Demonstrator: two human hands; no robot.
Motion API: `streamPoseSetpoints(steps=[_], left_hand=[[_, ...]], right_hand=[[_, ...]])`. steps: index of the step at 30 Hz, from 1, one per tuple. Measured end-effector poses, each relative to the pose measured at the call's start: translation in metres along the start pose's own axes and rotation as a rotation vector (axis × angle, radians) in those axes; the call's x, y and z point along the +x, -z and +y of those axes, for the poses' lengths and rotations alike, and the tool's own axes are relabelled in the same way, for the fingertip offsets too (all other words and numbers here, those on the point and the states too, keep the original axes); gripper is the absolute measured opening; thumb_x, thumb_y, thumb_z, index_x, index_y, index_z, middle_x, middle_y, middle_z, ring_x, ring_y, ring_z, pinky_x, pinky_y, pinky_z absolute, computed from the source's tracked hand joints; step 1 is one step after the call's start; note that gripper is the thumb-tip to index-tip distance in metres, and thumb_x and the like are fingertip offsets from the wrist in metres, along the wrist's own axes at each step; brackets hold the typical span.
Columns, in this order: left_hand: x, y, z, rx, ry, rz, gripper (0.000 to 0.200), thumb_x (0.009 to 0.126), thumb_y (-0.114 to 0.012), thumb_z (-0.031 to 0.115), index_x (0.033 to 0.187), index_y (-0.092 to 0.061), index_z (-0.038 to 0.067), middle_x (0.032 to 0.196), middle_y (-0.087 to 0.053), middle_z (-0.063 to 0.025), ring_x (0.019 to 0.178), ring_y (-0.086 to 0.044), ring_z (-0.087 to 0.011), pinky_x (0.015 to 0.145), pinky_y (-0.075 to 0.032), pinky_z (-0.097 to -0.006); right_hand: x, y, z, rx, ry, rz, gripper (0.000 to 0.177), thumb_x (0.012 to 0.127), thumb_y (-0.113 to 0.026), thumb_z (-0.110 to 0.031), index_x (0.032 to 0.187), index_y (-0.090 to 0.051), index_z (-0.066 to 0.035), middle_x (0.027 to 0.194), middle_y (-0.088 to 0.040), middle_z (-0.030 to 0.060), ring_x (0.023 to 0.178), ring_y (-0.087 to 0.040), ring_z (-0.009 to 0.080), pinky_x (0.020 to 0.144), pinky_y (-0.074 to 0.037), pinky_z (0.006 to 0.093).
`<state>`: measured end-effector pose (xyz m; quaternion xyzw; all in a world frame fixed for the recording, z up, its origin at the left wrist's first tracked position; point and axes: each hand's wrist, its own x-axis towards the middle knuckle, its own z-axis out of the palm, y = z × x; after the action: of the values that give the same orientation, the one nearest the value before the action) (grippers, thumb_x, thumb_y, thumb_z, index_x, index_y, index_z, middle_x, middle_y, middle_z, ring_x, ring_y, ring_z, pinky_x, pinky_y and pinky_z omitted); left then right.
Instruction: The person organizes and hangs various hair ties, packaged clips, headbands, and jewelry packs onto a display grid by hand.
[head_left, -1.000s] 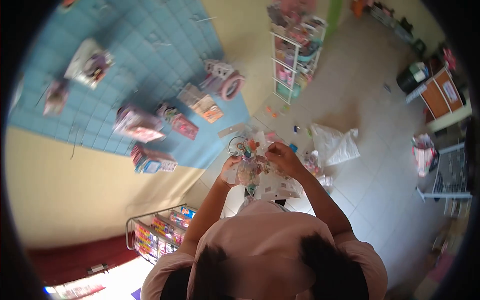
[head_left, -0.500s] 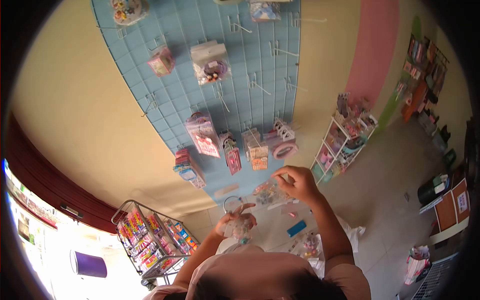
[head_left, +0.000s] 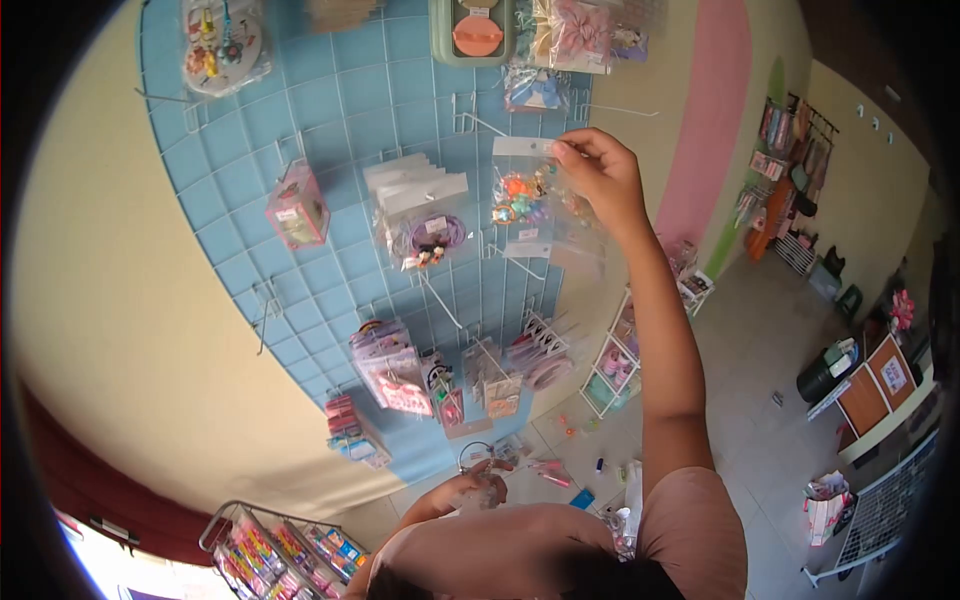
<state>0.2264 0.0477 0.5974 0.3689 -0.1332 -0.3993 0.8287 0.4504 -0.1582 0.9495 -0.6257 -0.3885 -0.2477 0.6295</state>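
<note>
Raised in front of the grid wall panel (head_left: 355, 110), my right hand (head_left: 605, 180) pinches the top corner of a clear plastic packet (head_left: 520, 190) with small colourful trinkets inside. The packet hangs close to a bare wire hook (head_left: 520, 258). Left of it, more clear packets (head_left: 420, 215) with a purple band hang on the panel. Low down near my body, my left hand (head_left: 465, 492) is curled around a clear plastic packet (head_left: 482, 490), whose contents are mostly hidden. A dark ring (head_left: 476, 456) shows just beyond its fingers.
Below hang carded goods (head_left: 400, 380) and a pink box (head_left: 298, 205) hangs left. A wire rack of snacks (head_left: 285, 550) stands lower left, a white shelf (head_left: 612, 370) to the right. On the tiled floor lie a blue flat item (head_left: 582, 498) and pink pieces (head_left: 550, 472).
My right hand has risen from low over the floor to the panel's upper hooks, bringing the trinket packet up. My left hand stays low with its packet. The view has tilted upward.
</note>
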Motion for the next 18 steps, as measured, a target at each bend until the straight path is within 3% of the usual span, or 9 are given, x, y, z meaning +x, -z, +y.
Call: streamPoseSetpoints(steps=[8, 18], left_hand=[[-0.009, 0.021, 0.039, -0.014, 0.085, 0.047, 0.058, 0.080, -0.055, 0.023, 0.131, -0.035, 0.003, 0.094, -0.057, -0.0140, 0.084, -0.056, -0.0201, 0.074, -0.044, -0.0285], [0.022, 0.016, 0.044, -0.044, -0.035, 0.123, 0.051, 0.079, -0.057, 0.025, 0.123, -0.043, 0.003, 0.089, -0.055, -0.0097, 0.078, -0.054, -0.0161, 0.070, -0.043, -0.0261]], right_hand=[[0.016, 0.001, 0.019, -0.037, -0.013, -0.022, 0.015, 0.086, -0.066, -0.012, 0.095, -0.063, 0.001, 0.085, -0.066, 0.0038, 0.076, -0.059, 0.0061, 0.067, -0.046, 0.0195], [0.024, 0.007, 0.038, 0.004, -0.084, -0.143, 0.015, 0.087, -0.065, -0.013, 0.095, -0.064, -0.001, 0.083, -0.065, 0.0024, 0.076, -0.058, 0.0054, 0.066, -0.045, 0.0193]])
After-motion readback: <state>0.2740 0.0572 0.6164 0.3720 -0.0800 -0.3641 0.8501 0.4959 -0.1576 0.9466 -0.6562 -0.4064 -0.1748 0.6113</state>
